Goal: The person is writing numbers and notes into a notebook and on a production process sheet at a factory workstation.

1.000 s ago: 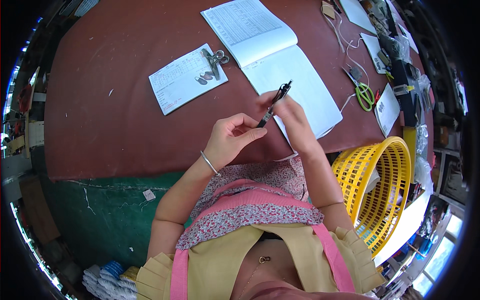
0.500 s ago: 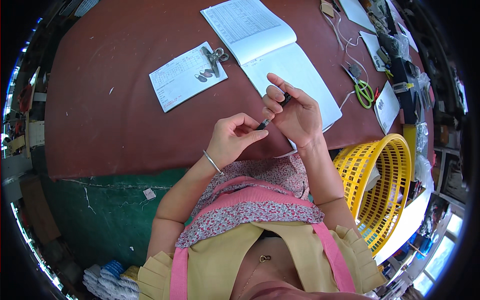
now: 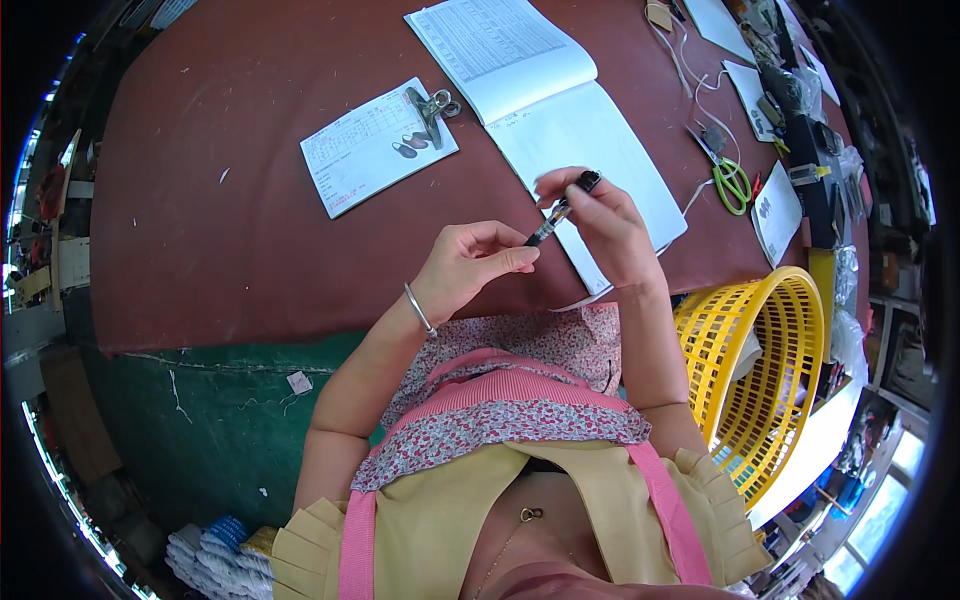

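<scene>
Over the near edge of the table, a slim pen (image 3: 552, 221) with black ends and a clear middle slants up to the right between my hands. My left hand (image 3: 472, 265), with a silver bangle at its wrist, pinches the lower end between thumb and fingertips. Around the upper, black end my right hand (image 3: 612, 232) is closed, thumb pressed against it. An open notebook (image 3: 590, 150) with a blank near page lies behind and partly under the right hand. To the left, a sheet with shoe pictures (image 3: 375, 150) is held by a metal bulldog clip (image 3: 432, 112).
Green-handled scissors (image 3: 732, 187) and a white cord lie on the right of the red-brown tabletop (image 3: 220, 240). Papers and boxes crowd the far right edge. A yellow plastic basket (image 3: 700, 340) stands beside my right arm. The floor (image 3: 230, 440) at left is green.
The black pieces in my two hands, apart before, now line up as one pen. My right hand has turned, its fingers closing over the upper end.
</scene>
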The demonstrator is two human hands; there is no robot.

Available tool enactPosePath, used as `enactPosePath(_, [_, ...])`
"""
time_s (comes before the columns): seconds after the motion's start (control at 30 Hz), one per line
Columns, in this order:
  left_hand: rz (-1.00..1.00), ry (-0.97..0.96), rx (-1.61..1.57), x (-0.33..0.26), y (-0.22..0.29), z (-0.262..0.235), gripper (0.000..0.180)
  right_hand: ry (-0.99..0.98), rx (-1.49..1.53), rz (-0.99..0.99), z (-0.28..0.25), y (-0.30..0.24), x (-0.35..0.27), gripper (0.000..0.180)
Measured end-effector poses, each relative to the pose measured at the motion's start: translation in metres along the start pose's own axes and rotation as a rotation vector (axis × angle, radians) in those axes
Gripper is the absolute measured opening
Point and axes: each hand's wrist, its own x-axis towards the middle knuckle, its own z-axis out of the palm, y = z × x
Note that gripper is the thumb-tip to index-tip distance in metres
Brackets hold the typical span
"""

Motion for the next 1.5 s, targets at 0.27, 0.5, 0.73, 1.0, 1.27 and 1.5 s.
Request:
enactPosePath(0.27, [0.313, 0.320, 0.449, 0.003, -0.012, 0.007, 0.020, 0.188, -0.232, 0.095, 0.003, 0.016, 0.001, 0.023])
enactPosePath(0.5, [0.233, 0.223, 0.367, 0.012, -0.009, 0.002, 0.019, 0.142, -0.236, 0.062, 0.007, 0.019, 0.007, 0.021])
enactPosePath(0.73, [-0.177, 0.000, -0.271, 0.026, 0.003, -0.007, 0.035, 0.222, 0.057, 0.381, 0.003, 0.023, 0.021, 0.036])
enactPosePath(1.0, [-0.258, -0.082, -0.275, 0.028, 0.004, -0.007, 0.034, 0.165, 0.187, 0.404, 0.004, 0.029, 0.019, 0.037])
enactPosePath(1.27, [-0.135, -0.026, -0.172, 0.042, -0.008, -0.006, 0.031, 0.086, 0.420, 0.358, -0.020, 0.033, 0.025, 0.043])
enactPosePath(1.5, [0.640, 0.328, 1.054, 0.106, -0.037, -0.032, 0.042, 0.311, 0.077, -0.158, -0.077, 0.023, 0.071, 0.028])
